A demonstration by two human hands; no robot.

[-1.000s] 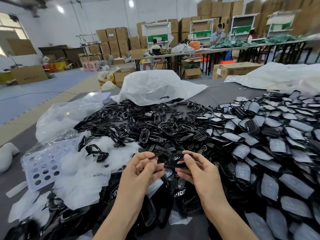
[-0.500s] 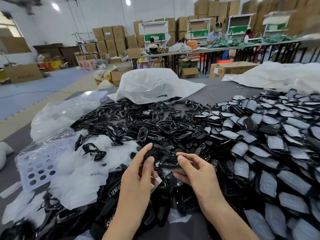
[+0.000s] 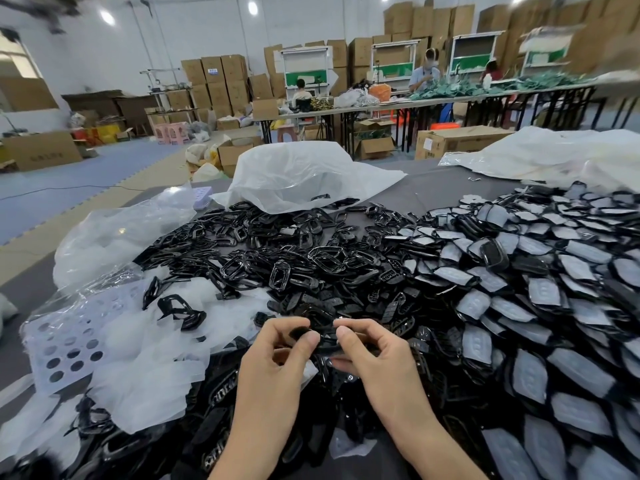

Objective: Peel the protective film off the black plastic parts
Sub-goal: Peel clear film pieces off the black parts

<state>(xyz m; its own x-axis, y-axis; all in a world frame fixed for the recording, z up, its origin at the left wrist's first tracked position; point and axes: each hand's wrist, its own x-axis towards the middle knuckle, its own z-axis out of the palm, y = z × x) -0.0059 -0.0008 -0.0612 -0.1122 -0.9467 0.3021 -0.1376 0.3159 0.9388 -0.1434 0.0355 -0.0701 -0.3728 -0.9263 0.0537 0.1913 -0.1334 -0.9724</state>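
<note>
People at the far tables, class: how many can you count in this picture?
3. A seated person at the left end; a standing person near the middle; a person in red further right. Others may be hidden.

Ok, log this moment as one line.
step: peeling | left hand: pinches black part | right hand: pinches same part | peel progress: cannot tell

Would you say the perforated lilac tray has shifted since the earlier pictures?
No; the perforated lilac tray keeps its place left of the loose black frame.

Bright overhead lights; edges warped, blurred.
</note>
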